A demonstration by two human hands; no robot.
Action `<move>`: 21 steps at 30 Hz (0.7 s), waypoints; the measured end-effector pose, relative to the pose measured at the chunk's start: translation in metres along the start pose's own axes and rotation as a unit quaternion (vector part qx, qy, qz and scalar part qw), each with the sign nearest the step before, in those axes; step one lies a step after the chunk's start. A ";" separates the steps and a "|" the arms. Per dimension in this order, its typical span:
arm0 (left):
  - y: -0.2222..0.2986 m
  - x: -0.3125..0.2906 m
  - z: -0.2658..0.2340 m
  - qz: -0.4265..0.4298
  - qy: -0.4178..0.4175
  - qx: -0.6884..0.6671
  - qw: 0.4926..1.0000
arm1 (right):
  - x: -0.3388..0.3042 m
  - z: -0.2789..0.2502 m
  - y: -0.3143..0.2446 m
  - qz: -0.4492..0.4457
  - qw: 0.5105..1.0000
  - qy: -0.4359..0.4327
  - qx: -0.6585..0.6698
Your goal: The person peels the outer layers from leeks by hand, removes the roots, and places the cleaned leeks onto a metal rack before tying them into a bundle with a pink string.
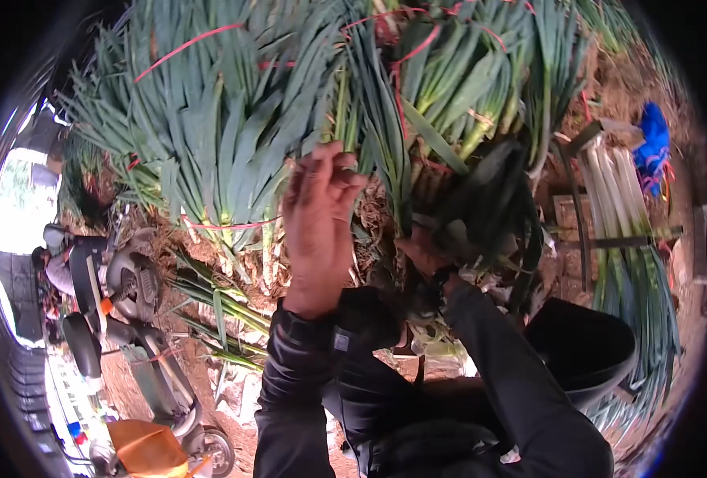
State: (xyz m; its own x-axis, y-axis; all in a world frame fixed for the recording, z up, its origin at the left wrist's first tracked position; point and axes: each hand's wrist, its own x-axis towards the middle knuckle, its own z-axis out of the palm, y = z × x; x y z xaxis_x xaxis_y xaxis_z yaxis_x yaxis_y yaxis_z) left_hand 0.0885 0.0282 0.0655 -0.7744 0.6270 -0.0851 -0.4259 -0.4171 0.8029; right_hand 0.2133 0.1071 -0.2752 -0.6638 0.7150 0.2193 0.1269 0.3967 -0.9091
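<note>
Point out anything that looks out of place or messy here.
Some loose-looking leeks lie fanned on the ground, apart from the large tied bundle above them, so they look untidy. Pale scraps, too unclear to identify, litter the dirt below. Nothing looks plainly damaged.

No lettering or number can be read. Just below the left hand, toward its right, a small pale patch sits on the dark clothing, too small to show any print.
</note>
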 end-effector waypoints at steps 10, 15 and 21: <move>-0.053 0.005 0.013 -0.025 0.004 0.123 0.992 | 0.021 -0.157 -0.069 0.286 0.821 0.067 0.490; -0.080 0.004 -0.005 -0.033 -0.048 0.145 0.988 | -0.002 -0.179 -0.156 0.132 0.890 -0.063 0.432; -0.080 -0.032 0.062 -0.086 -0.223 0.040 0.970 | -0.056 -0.190 -0.182 -0.024 0.989 0.123 0.075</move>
State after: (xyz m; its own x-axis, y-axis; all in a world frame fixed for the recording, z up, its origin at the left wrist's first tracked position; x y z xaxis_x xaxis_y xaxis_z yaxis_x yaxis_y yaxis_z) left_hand 0.1765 0.0819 0.0404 -0.4081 0.9126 0.0265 -0.4796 -0.2389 0.8443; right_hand 0.3670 0.1042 -0.0549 -0.4645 0.8235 0.3256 -0.0223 0.3567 -0.9340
